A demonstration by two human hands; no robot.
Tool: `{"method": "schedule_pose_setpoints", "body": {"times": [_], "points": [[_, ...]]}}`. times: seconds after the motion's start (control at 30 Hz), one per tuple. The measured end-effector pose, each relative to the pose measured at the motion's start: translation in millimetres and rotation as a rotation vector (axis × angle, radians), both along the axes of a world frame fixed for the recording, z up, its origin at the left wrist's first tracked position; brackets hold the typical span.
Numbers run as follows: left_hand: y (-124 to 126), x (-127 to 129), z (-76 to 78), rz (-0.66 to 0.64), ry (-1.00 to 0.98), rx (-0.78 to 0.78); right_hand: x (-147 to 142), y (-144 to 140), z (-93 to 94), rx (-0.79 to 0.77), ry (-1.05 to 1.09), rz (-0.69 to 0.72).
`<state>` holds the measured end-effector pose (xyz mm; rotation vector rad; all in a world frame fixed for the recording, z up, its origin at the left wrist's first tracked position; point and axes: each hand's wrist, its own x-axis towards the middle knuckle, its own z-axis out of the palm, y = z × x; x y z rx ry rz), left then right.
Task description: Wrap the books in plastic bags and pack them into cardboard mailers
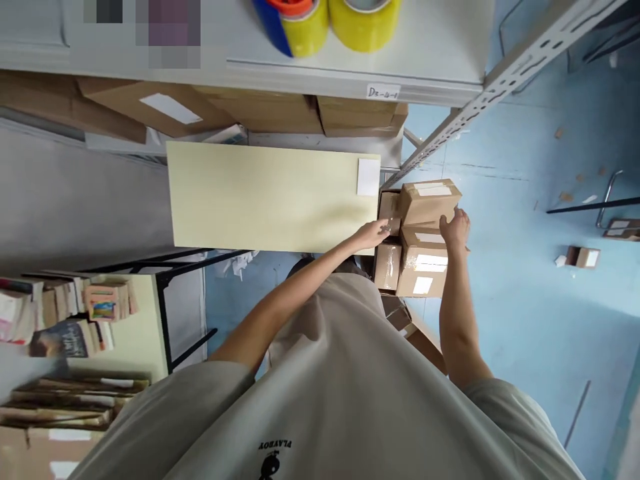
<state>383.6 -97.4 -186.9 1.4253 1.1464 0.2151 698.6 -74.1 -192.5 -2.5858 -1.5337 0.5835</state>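
Taped brown cardboard boxes stand in a stack on the blue floor beside a shelf post. My right hand [455,229] curls around the lower right corner of the top cardboard box [430,199]. My left hand [374,235] stretches out with its fingertips on a smaller box [389,208] at the stack's left side, just under the edge of a pale yellow board [265,197]. Two more boxes [424,267] sit below the top one. My grey shirt fills the lower part of the view.
A grey metal shelf [430,73] above holds yellow tape rolls [365,20], with cardboard boxes [165,110] under it. Books [75,320] pile on a table at left. A small box [583,257] lies on the blue floor [525,320] at right.
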Motion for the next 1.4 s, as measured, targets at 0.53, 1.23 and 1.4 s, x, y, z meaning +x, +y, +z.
{"method": "schedule_pose_setpoints", "body": {"times": [0.53, 1.23, 1.4], "points": [[-176.7, -318.5, 86.0, 1.085, -0.296, 0.312, -355.1, -52.9, 136.0, 0.415, 0.327, 0.655], [-419.4, -618.7, 103.5, 2.069, -0.117, 0.563, -836.9, -204.8, 161.5, 0.047, 0.806, 1.608], [-444.6, -672.3, 98.9, 2.161, 0.047, 0.498, -929.8, -217.2, 137.2, -0.164, 0.835, 1.673]]}}
